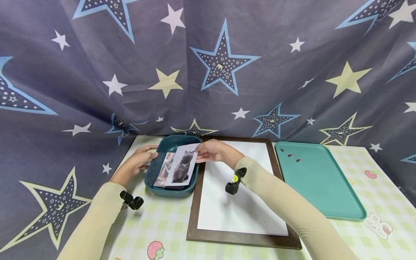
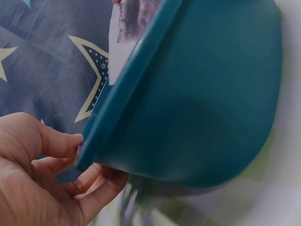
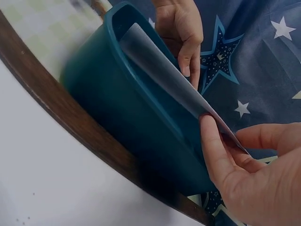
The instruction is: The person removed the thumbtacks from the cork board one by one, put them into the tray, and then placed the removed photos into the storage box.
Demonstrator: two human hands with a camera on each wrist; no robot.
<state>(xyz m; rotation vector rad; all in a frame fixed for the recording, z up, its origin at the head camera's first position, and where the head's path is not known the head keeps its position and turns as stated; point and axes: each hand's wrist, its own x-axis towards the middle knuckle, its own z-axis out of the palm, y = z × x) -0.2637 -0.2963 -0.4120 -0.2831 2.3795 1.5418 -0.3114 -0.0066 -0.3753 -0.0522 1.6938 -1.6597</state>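
A dark teal plastic basin (image 1: 169, 193) stands at the left of the table. My left hand (image 1: 140, 159) pinches its left rim, thumb on top and fingers beneath, as the left wrist view shows at the basin's rim (image 2: 89, 146). A photo print of a sitting grey cat (image 1: 182, 168) is pinched at its upper right edge by my right hand (image 1: 212, 150). In the right wrist view this print (image 3: 164, 70) slants up over the basin's opening, its plain back showing. Another cat photo (image 1: 162, 172) lies in the basin, partly covered by the held one.
Beside the basin lies a whiteboard (image 1: 234, 213) in a brown wooden frame (image 1: 240, 238), under my right forearm. Farther right is a flat green tray (image 1: 325, 184) with red push pins (image 1: 290, 155) near its upper left corner. A star-patterned curtain (image 1: 224, 108) hangs behind the table.
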